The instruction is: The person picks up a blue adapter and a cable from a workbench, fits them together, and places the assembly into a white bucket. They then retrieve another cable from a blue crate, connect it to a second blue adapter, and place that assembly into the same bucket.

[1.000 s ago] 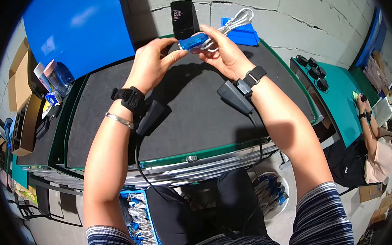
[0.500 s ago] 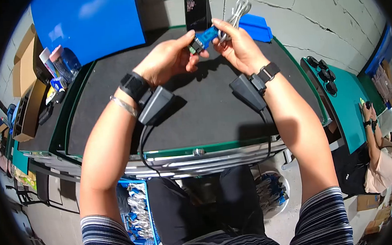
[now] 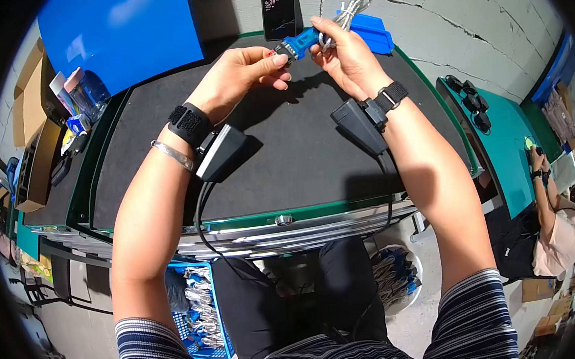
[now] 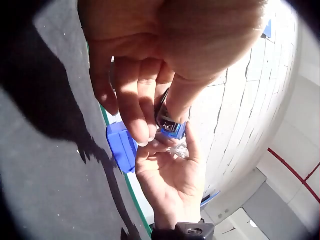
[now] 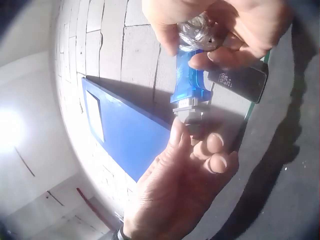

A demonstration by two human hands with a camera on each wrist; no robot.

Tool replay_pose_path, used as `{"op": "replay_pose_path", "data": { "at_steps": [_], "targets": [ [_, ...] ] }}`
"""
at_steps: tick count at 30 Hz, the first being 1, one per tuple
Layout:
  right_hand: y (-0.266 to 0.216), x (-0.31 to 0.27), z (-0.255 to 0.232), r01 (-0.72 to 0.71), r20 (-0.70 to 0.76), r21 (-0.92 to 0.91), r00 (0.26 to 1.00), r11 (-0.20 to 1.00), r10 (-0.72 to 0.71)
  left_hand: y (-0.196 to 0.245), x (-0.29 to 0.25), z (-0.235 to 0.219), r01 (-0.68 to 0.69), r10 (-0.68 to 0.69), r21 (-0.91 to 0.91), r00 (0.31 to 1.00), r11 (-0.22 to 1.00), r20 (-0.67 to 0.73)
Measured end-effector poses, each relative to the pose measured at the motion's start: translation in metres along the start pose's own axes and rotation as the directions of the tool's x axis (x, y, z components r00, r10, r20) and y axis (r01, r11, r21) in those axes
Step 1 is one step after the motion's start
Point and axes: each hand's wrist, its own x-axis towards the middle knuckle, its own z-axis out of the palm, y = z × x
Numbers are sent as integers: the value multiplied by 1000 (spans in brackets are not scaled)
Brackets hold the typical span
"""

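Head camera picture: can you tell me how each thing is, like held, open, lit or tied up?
Left grip: pinching the connector's end
Right grip: holding the connector's cable side
Blue connector: held up in both grips
Silver cable: looped and tied
Phone: upright, screen lit
Cardboard box: open
Blue crate: holding bundled cables
White bucket: holding cables too

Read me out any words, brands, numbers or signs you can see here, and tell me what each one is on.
"10:50": phone screen
"6/28": phone screen
"25": phone screen; the mark after it is unclear
White marking on the connector end: too blurred to read
Small white mark on the black cloth by the seated person: too small to read
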Motion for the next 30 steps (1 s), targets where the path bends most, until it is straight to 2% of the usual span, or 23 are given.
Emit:
{"op": "replay_pose_path", "data": {
  "at_steps": [7,10,11,14,15,17,19,20,21,23,25,27,28,30],
  "targets": [
    [4,0,2,23,26,-53,999,998,-22,1,0,0,15,-15,25,1000,1000,-20],
    [3,-4,2,-13,81,-15,997,1000,14,-6,4,-5,32,-35,35,995,999,93],
    [2,-5,3,-23,53,-102,998,994,29,-8,4,-6,41,-49,54,986,998,160],
    [-1,-1,1,-69,87,-96,993,993,78,1,-2,2,56,-90,119,949,991,302],
    [-3,-1,0,-93,103,-87,989,992,102,2,-2,1,60,-92,116,952,991,293],
    [-6,-2,-1,-169,171,0,971,986,166,3,0,-6,9,-61,223,971,975,229],
    [-10,-3,1,-187,317,5,932,982,176,5,-1,-6,-18,19,20,1000,1000,-11],
    [-10,-4,2,-189,386,-19,904,982,182,9,-2,-8,-31,32,11,995,999,-99],
    [-13,-9,8,-237,444,-52,865,970,235,12,-3,-7,-41,41,3,982,999,-185],
    [-5,-9,12,-270,638,-124,715,955,285,16,-7,-5,-69,49,-101,981,992,-190],
    [3,-17,22,-362,623,-98,704,927,341,10,-4,-10,-47,31,-118,990,992,-136],
    [7,-20,26,-344,597,-101,730,933,334,10,0,-11,-125,110,-67,975,990,-195],
    [2,-23,26,-343,595,-99,732,934,331,14,-3,-6,-163,127,-141,964,977,-233],
    [-9,-29,29,-427,565,-127,710,895,420,10,1,-11,-181,133,-172,957,968,-257]
  ]
}}
